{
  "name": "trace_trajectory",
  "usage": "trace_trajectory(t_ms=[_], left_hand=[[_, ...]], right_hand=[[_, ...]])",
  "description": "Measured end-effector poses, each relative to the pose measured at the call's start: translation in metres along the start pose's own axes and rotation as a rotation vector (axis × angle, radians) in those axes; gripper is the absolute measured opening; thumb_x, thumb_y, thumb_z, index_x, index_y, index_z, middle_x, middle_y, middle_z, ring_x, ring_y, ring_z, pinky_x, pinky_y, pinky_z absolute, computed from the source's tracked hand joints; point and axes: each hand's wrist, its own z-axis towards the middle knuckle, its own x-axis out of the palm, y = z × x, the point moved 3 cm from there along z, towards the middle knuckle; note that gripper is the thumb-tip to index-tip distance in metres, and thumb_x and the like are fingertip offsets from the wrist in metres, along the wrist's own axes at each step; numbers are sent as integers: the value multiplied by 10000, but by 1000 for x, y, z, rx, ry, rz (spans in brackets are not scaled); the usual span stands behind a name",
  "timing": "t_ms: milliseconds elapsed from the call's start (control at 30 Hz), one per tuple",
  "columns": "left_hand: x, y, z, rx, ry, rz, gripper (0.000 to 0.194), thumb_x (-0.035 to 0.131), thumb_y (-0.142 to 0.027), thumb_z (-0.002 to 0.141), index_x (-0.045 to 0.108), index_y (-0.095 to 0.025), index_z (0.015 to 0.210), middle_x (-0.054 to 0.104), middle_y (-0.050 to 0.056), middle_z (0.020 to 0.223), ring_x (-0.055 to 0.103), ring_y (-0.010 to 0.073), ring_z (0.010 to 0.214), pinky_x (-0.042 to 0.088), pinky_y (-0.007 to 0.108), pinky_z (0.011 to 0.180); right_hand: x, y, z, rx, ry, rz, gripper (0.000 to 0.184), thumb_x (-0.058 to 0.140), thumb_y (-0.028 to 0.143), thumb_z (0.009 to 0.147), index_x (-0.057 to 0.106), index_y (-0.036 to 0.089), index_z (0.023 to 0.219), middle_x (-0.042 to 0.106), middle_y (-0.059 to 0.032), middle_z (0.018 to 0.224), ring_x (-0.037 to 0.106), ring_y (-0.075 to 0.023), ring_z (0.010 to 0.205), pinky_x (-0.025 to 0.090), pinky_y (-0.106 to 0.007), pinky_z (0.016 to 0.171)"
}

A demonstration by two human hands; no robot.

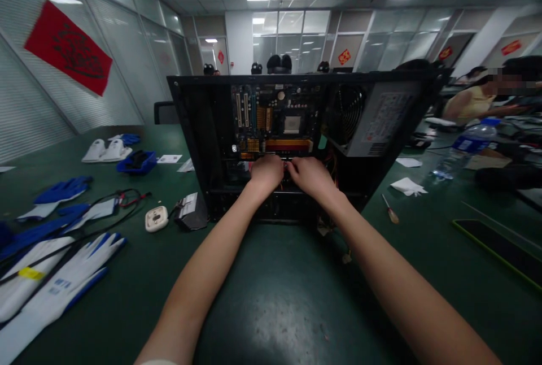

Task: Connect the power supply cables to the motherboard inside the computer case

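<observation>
An open black computer case [197,144] lies on its side edge before me, its inside facing me. Both my hands reach into its lower part, below the motherboard [277,99]. My left hand [266,169] is closed, with its fingers turned away from me. Close beside it, my right hand [311,176] is closed too, thumb and fingers pinched together. Thin reddish wires show between the hands, but what the fingertips hold is hidden. The power supply [383,119] with its round fan grille sits at the upper right of the case.
Blue and white gloves [74,274] lie at the left, near a blue tray [136,163] and a small white device [156,218]. At the right are a screwdriver [390,210], a crumpled tissue [408,186] and a water bottle [466,147]. Another person [470,102] sits farther back.
</observation>
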Motion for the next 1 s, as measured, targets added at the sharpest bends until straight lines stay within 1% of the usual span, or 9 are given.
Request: trace_trajectory(t_ms=[133, 267, 367, 500, 633, 767, 867, 1000], left_hand=[[3, 0, 3, 63, 26, -11, 408, 418, -281, 1014, 751, -51, 1068, 729, 243, 1011, 720, 338, 979, 566, 396, 826], [3, -1, 5, 97, 70, -21, 393, 426, -250, 1007, 755, -39, 1055, 729, 246, 992, 718, 326, 973, 555, 385, 851], [1, -2, 5, 100, 64, -18, 392, 428, -251, 1002, 757, -43, 1052, 732, 243, 995, 721, 325, 961, 555, 380, 834], [2, 0, 6, 72, 72, -12, 421, 415, -280, 1009, 766, -48, 1021, 740, 235, 970, 726, 313, 936, 550, 371, 824], [1, 2, 8, 108, 71, -27, 414, 414, -274, 1016, 766, -57, 1016, 740, 233, 1000, 724, 298, 951, 537, 358, 841], [1, 2, 10, 142, 73, -23, 428, 406, -278, 1024, 773, -60, 992, 748, 221, 962, 729, 289, 915, 538, 352, 817], [2, 3, 10, 149, 76, -4, 435, 405, -286, 1026, 775, -61, 985, 749, 219, 946, 729, 280, 900, 535, 348, 824], [3, 2, 11, 141, 60, 9, 419, 406, -271, 1023, 770, -62, 1022, 749, 217, 970, 725, 279, 939, 529, 338, 846]], right_hand=[[3, -2, 2, -16, 20, 15, 424, 372, 359, 1045, 740, 149, 1048, 752, -166, 1024, 711, -274, 958, 452, -292, 762], [5, -4, 3, -36, 21, 56, 430, 379, 356, 1042, 753, 145, 1019, 759, -167, 984, 718, -268, 917, 439, -293, 727], [4, -5, 3, -44, 5, 83, 434, 385, 355, 1040, 759, 137, 1012, 760, -174, 992, 720, -265, 907, 432, -295, 721], [4, -6, 3, -71, -1, 132, 452, 376, 362, 1048, 766, 139, 1001, 763, -167, 983, 721, -245, 903, 429, -280, 723], [5, -6, 4, -98, 29, 161, 437, 381, 335, 1047, 774, 150, 998, 768, -154, 985, 722, -230, 903, 430, -266, 726], [7, -5, 5, -129, 55, 179, 441, 371, 323, 1048, 778, 160, 1001, 770, -145, 997, 723, -228, 912, 426, -266, 727], [9, -6, 6, -138, 61, 185, 446, 366, 320, 1047, 779, 159, 991, 770, -145, 995, 723, -230, 911, 427, -270, 725], [9, -6, 7, -139, 52, 174, 426, 381, 312, 1038, 774, 150, 1008, 766, -152, 1002, 725, -237, 908, 440, -276, 734]])
